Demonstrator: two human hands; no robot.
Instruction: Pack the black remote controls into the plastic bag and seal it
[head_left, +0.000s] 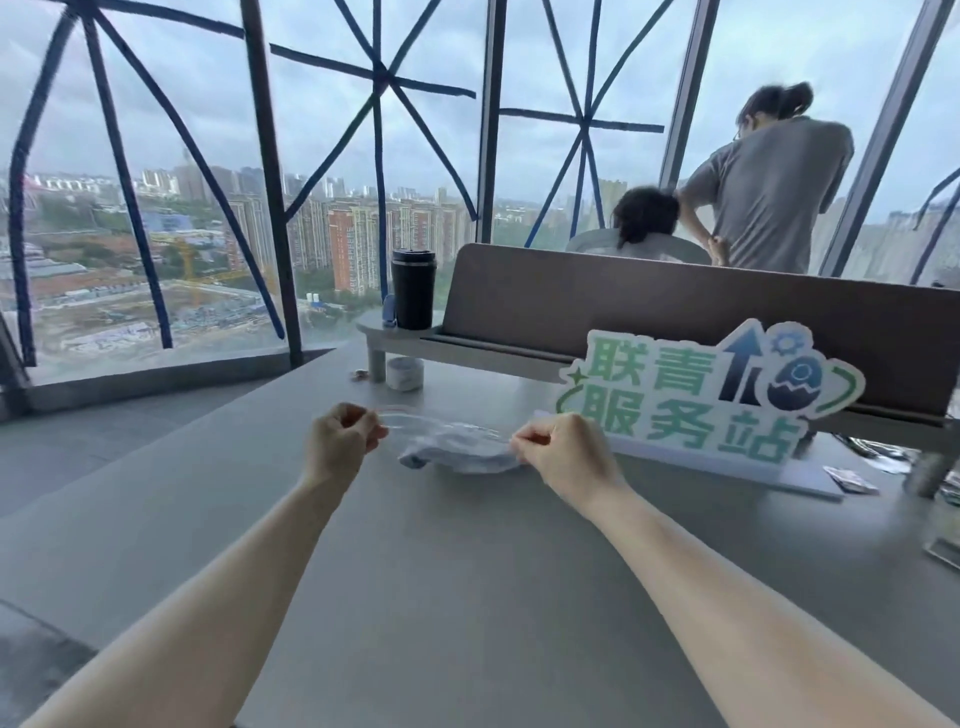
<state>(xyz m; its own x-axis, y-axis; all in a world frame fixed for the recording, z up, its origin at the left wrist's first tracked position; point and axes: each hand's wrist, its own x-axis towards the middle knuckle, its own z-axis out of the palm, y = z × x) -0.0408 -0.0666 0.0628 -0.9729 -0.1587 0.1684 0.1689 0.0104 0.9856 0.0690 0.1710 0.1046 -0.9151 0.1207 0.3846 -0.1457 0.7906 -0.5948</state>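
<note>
A clear plastic bag is stretched between my two hands just above the grey table. My left hand pinches the bag's left top corner. My right hand pinches its right end. The bag hangs down and rests on the table, with something pale and bluish-grey showing through it. No black remote control is visible anywhere in the head view.
A green-and-white sign stands right of my right hand. A black tumbler sits on a raised shelf, a small white tub under it. A brown partition runs behind; two people are beyond it. Small items lie at the right edge.
</note>
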